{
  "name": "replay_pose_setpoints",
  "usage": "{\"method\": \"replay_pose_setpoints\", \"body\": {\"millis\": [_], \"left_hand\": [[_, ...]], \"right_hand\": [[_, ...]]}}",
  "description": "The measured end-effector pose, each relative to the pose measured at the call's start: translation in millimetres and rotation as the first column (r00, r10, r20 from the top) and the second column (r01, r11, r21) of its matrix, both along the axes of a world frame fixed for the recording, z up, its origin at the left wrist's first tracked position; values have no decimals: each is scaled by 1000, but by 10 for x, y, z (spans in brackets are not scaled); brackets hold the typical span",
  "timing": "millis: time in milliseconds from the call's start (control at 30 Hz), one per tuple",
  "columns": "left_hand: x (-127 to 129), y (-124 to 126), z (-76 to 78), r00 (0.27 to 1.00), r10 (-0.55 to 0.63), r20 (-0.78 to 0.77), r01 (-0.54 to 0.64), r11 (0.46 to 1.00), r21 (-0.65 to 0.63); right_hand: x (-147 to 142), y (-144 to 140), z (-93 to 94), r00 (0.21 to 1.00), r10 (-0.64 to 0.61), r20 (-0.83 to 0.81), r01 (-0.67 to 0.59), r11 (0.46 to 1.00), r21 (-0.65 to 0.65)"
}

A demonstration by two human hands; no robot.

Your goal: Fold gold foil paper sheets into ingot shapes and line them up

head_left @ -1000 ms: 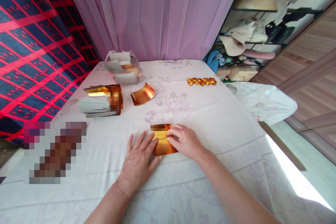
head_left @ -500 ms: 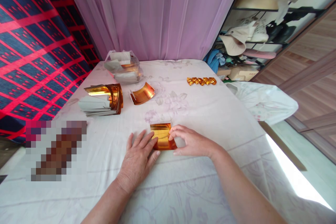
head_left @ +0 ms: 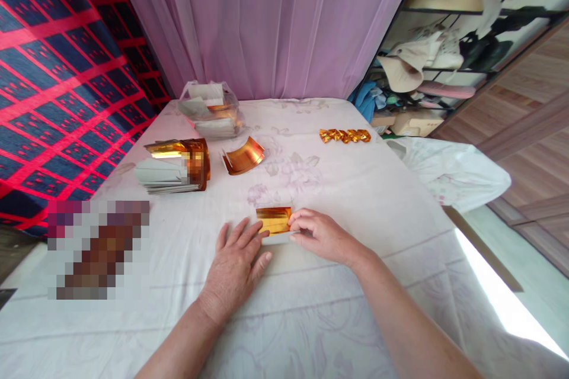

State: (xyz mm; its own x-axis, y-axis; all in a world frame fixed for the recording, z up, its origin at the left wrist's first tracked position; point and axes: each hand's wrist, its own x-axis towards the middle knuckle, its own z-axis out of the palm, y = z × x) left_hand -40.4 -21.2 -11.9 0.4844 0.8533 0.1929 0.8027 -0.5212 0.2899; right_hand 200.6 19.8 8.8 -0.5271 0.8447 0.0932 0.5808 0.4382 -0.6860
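My right hand (head_left: 320, 235) pinches the gold foil sheet (head_left: 274, 219); my left hand (head_left: 235, 262) lies flat, fingertips pressing it on the bed (head_left: 355, 189)

On the bed sheet (head_left: 355, 201) in front of me, the folded foil sheet (head_left: 274, 219) lies between my left hand (head_left: 235, 260) and right hand (head_left: 322, 235). Behind and left of it sits the stack of foil papers (head_left: 171, 167), with a curved foil sheet (head_left: 243, 156) just to its right. Farther back stands a plastic bag of papers (head_left: 210, 109). A row of folded foil pieces (head_left: 344, 135) lies back right.
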Motion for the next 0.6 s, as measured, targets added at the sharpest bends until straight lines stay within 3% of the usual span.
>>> {"method": "replay_pose_setpoints", "body": {"millis": [200, 400, 500, 600], "left_hand": [[-15, -7, -53, 1000, -2, 18, 1, 999, 32], [22, -42, -14, 1000, -2, 12, 0, 983, 186], [78, -75, 69, 998, -66, -8, 66, 967, 246], [136, -111, 101, 985, -172, -23, 173, 958, 229]], "right_hand": [[-59, -5, -76, 993, -115, 0, 115, 993, 32], [-91, -12, -120, 988, -152, 10, 152, 987, 60], [-108, -10, -128, 986, -164, 20, 162, 984, 70], [-120, -13, -124, 983, -178, 34, 176, 982, 70]]}}
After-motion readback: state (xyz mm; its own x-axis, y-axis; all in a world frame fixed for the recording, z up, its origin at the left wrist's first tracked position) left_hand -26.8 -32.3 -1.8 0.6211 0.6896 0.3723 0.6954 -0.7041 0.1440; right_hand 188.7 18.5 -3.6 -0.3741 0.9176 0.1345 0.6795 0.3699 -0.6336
